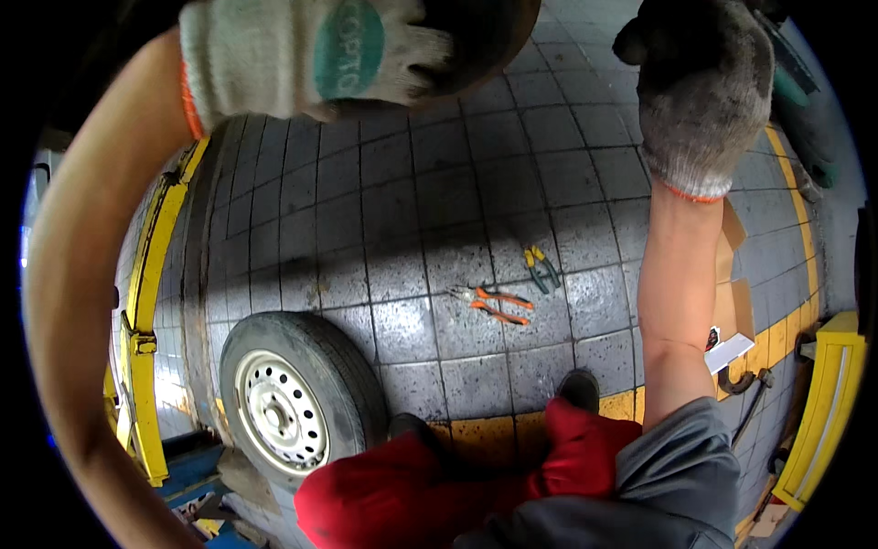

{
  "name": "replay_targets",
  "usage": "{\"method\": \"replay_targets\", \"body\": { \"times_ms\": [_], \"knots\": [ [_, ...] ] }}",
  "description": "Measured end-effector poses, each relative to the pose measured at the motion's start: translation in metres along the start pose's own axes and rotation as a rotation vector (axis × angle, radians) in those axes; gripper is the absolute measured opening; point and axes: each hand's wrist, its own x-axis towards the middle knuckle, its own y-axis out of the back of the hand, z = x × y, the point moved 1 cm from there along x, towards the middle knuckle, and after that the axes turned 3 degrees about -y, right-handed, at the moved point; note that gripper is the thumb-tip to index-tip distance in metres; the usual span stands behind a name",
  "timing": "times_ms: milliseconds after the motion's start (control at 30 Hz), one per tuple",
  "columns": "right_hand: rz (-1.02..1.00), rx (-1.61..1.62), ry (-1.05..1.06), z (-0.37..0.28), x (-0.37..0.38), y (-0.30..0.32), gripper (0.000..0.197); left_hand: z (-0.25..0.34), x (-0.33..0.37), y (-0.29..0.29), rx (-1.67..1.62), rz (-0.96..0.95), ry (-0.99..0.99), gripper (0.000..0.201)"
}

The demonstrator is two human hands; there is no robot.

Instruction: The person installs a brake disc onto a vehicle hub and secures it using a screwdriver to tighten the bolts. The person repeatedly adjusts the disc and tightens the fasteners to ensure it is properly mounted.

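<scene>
Both my hands are raised at the top of the view, in work gloves with orange cuffs. My left hand (pixel 366 55) wears a pale knit glove with a teal oval print; its dark-coated fingers look curled, and the upper edge cuts them off. What they hold, if anything, is lost in shadow. My right hand (pixel 704 87), in a dirty grey glove, is closed like a fist with the thumb to the left; its contents are hidden too. Below them on the tiles lie orange-handled pliers (pixel 501 305) and yellow-and-green-handled pliers (pixel 541 269).
A wheel with a white steel rim (pixel 279 414) lies tilted by my legs at left. Yellow metal posts (pixel 146 293) stand left and right. Beside my right arm are an open cardboard box (pixel 734 306) and a dark metal tool (pixel 752 407). Yellow lines cross the grey tiled floor (pixel 412 210).
</scene>
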Motion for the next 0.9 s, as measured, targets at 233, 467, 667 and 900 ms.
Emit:
{"method": "replay_targets", "body": {
  "times_ms": [233, 467, 667, 900],
  "knots": [
    [0.260, 0.335, -0.280, 0.013, -0.006, 0.003, 0.026, 0.021, 0.021, -0.005, 0.204, 0.237, 0.386, 0.050],
    [0.021, 0.051, 0.122, 0.033, 0.001, 0.053, 0.025, 0.051, 0.111, -0.064, 0.063, 1.027, 2.111, 0.098],
    [-0.008, -0.904, 0.524, 0.030, -0.003, 0.075, 0.041, 0.061, 0.115, -0.077, 0.027, 1.253, 1.890, 0.094],
    [-0.059, -0.312, 0.282, 0.017, -0.019, 0.032, 0.032, 0.063, 0.055, -0.049, 0.195, 0.860, 1.140, 0.054]
  ]
}}
